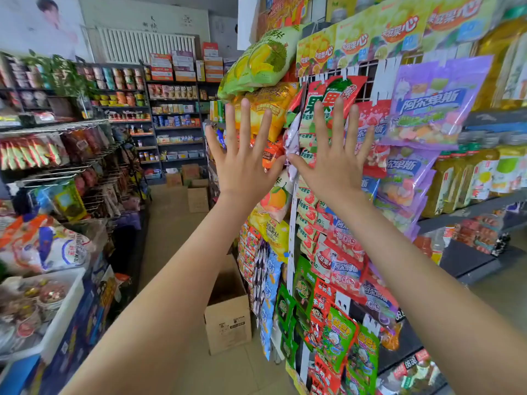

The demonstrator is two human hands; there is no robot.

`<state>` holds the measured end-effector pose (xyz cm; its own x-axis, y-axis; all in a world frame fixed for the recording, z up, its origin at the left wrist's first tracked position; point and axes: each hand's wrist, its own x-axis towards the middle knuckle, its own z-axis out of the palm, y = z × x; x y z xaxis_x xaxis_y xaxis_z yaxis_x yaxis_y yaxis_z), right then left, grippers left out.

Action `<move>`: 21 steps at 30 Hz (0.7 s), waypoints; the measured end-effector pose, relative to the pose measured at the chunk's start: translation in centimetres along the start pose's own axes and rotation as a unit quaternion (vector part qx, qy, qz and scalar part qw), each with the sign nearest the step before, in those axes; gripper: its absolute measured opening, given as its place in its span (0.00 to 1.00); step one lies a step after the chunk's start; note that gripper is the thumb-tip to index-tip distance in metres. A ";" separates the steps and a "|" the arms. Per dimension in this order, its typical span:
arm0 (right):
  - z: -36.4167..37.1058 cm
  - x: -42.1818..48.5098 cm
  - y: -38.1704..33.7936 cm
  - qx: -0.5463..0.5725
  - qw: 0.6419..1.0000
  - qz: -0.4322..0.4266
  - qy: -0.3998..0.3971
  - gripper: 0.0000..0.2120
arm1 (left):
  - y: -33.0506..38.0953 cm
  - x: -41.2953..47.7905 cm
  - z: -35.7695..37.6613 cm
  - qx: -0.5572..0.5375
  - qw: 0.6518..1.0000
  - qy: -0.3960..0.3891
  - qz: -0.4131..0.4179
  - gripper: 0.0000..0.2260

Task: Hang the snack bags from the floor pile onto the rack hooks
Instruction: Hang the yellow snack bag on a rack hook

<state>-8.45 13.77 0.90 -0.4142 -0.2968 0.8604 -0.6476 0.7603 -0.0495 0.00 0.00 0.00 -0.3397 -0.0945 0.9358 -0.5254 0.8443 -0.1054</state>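
Note:
Both my hands are raised in front of the snack rack, fingers straight and spread, holding nothing. My left hand is up before the orange and yellow chip bags at the rack's left edge. My right hand is over the red and green fruit-snack bags hanging in the rack's middle; whether it touches them I cannot tell. A green durian chip bag hangs above my left hand. Purple candy bags hang to the right. No floor pile of bags shows.
An open cardboard box stands on the floor at the rack's foot. More boxes sit farther down the aisle. Wire racks of snacks line the left side, a white bin below them. Bottles fill shelves at right.

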 end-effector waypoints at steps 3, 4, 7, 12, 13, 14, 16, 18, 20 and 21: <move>1.0 0.7 -1.4 -0.004 1.000 -0.008 0.001 0.41 | -0.9 -0.1 -0.2 0.017 1.000 0.001 -0.012 0.32; 1.5 0.7 -1.8 0.008 1.000 -0.014 -0.001 0.40 | -1.4 -0.2 0.2 0.029 1.000 0.005 -0.009 0.32; 3.0 1.1 -3.1 0.058 0.997 -0.030 -0.045 0.35 | -2.9 -0.2 0.9 0.039 0.997 -0.061 -0.015 0.32; 7.2 0.3 -5.5 0.127 0.981 -0.080 -0.124 0.25 | -5.2 -1.9 3.1 -0.014 0.981 -0.193 -0.027 0.26; 8.3 -0.2 -6.0 0.134 0.977 -0.086 -0.142 0.23 | -5.9 -2.7 3.7 -0.012 0.978 -0.208 -0.031 0.25; 9.6 -0.7 -6.5 0.139 0.973 -0.093 -0.157 0.22 | -6.6 -3.6 4.2 -0.008 0.975 -0.217 -0.036 0.24; 12.5 -1.6 -7.8 0.145 0.966 -0.109 -0.186 0.22 | -8.2 -5.4 5.2 0.009 0.969 -0.242 -0.055 0.23; 15.6 -2.1 -9.5 0.151 0.959 -0.116 -0.210 0.22 | -10.1 -7.1 6.4 0.032 0.955 -0.284 -0.075 0.24; 18.6 -2.4 -11.6 0.165 0.951 -0.119 -0.232 0.21 | -12.3 -8.5 7.9 0.048 0.948 -0.302 -0.084 0.24; 20.1 -2.3 -12.8 0.174 0.947 -0.122 -0.241 0.21 | -13.6 -9.0 8.8 0.056 0.944 -0.311 -0.090 0.24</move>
<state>-12.07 -6.90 -10.68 -0.4143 -0.7318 0.5412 -0.8986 0.4233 -0.1156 3.37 -15.29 -9.99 -0.6113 -0.5529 0.5663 -0.6859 0.7271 -0.0306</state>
